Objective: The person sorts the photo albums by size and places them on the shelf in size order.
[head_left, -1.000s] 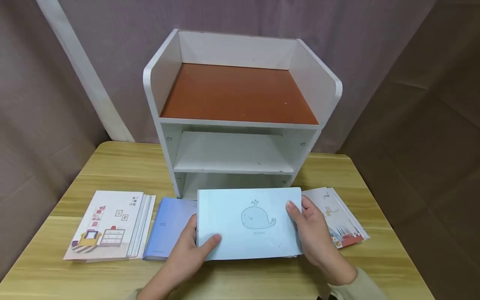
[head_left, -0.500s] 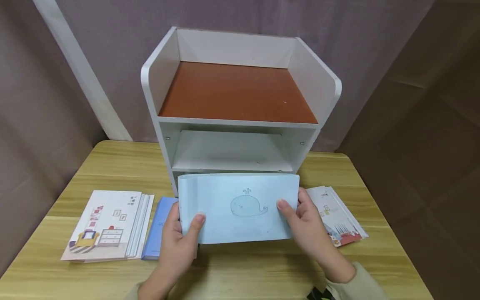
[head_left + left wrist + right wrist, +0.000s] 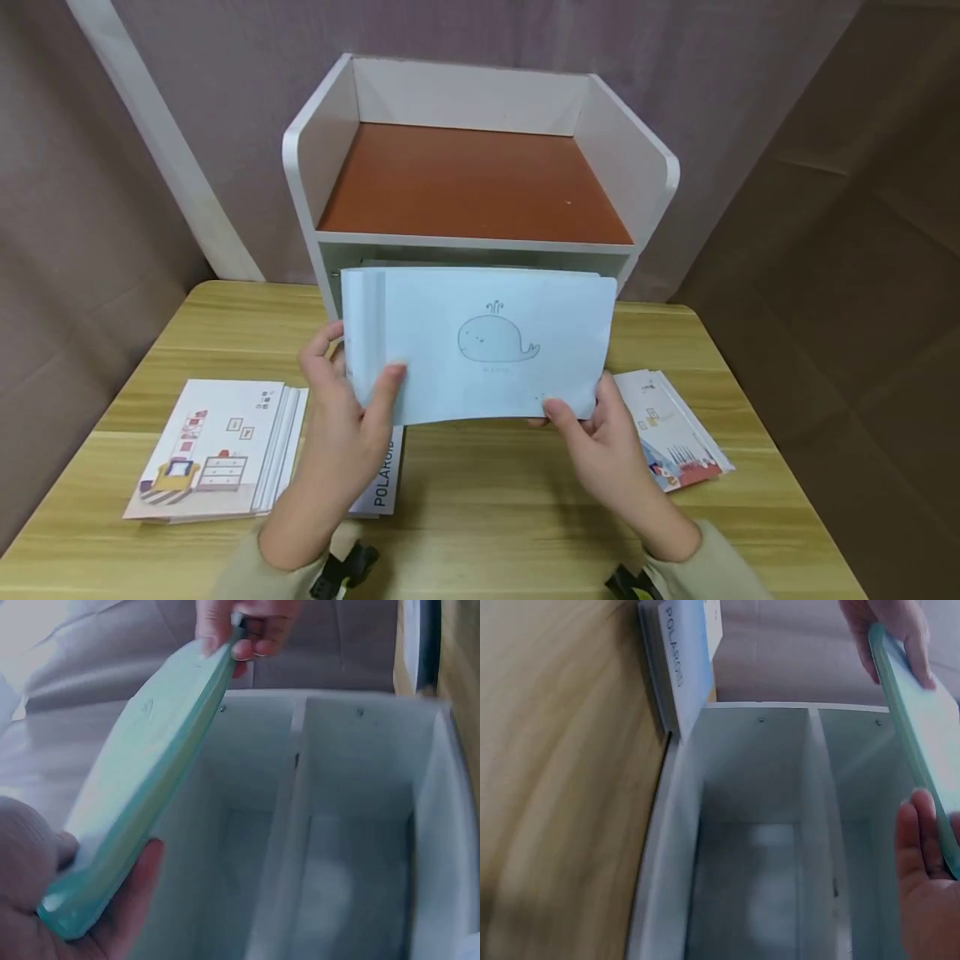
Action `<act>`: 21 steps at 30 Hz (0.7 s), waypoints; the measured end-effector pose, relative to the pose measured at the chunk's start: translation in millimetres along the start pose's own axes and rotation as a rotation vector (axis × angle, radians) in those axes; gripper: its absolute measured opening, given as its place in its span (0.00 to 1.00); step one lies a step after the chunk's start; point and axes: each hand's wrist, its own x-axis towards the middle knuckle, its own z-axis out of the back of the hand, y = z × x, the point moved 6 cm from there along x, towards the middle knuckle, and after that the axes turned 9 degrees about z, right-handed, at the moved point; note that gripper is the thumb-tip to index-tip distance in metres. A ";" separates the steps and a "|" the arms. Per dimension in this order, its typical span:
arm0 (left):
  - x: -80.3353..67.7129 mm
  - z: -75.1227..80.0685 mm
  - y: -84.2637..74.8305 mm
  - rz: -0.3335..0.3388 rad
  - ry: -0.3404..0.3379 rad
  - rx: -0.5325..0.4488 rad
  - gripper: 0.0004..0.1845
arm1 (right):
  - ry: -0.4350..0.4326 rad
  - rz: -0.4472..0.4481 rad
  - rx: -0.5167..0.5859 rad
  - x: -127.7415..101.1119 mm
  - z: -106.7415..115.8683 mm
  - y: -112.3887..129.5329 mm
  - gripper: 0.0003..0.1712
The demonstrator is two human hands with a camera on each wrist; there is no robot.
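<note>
A pale blue book with a whale drawing (image 3: 487, 346) is held up off the table, level with the middle opening of the white shelf unit (image 3: 480, 158). My left hand (image 3: 348, 400) grips its left end, thumb on the cover. My right hand (image 3: 592, 425) pinches its lower right corner. In the left wrist view the book (image 3: 142, 795) shows edge-on in front of the shelf openings (image 3: 330, 825), with the other hand (image 3: 240, 630) at its far end. The right wrist view shows the book's edge (image 3: 919, 742) beside the shelf (image 3: 780, 825).
On the wooden table (image 3: 487, 500) lie a stack of illustrated booklets (image 3: 217, 450) at left, a blue book labelled POLAROID (image 3: 378, 471) under my left hand, and more booklets (image 3: 675, 433) at right. The shelf's brown top tray (image 3: 472, 183) holds nothing. Grey curtains hang behind.
Both hands lifted the whale book off the table and raised it toward the shelf's middle opening. The POLAROID book beneath is now uncovered.
</note>
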 end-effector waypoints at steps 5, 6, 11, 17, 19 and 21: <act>9.4 -0.9 -15.2 -0.114 -0.019 0.270 0.45 | -0.072 0.033 -0.051 10.4 2.9 8.8 0.20; 10.1 -1.4 -16.9 -0.128 0.008 0.293 0.50 | -0.087 0.037 -0.061 12.3 4.3 10.4 0.19; 9.8 -4.7 -18.3 -0.141 0.180 0.329 0.64 | -0.134 0.037 -0.096 21.3 12.0 17.1 0.18; 13.7 -3.2 -15.4 -0.141 0.185 0.242 0.63 | -0.055 0.001 -0.031 26.6 13.2 17.9 0.21; 15.7 -1.8 -15.2 -0.146 0.163 0.174 0.61 | 0.006 0.001 0.026 28.8 12.7 19.7 0.24; 17.5 -0.3 -15.5 -0.161 0.142 0.090 0.59 | 0.071 0.005 0.081 31.8 12.8 22.5 0.27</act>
